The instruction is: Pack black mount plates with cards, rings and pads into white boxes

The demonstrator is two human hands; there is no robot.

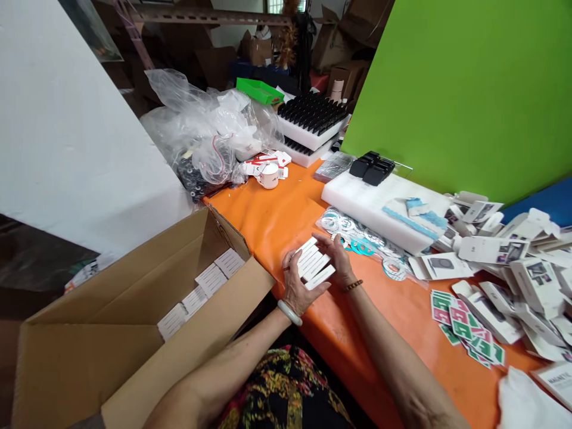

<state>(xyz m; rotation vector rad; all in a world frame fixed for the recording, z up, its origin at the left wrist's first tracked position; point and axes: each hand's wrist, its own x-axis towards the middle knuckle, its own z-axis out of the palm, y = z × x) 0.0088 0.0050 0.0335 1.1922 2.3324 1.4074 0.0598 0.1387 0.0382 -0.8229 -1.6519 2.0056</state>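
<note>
Over the orange table, a stack of several slim white boxes [311, 261] is held between both of my hands, with thin printed lines on the sides facing me. My left hand [295, 285] grips the stack from the left, a pale bangle on its wrist. From the right, my right hand [338, 262] closes around the far end and side, a beaded bracelet below it. The nearest box [320, 277] sits slightly askew from the others. To the left stands an open cardboard box [152, 298] with similar white boxes [211, 279] in a row along its inner side.
Open white cartons [531, 280] pile up at the right, beside green and pink printed cards [469, 328]. A white foam block [370, 205] carries black parts [372, 168]. Bagged round stickers [353, 232] lie before it. Clear plastic bags [210, 119] and a paper-tape roll [269, 176] are further back.
</note>
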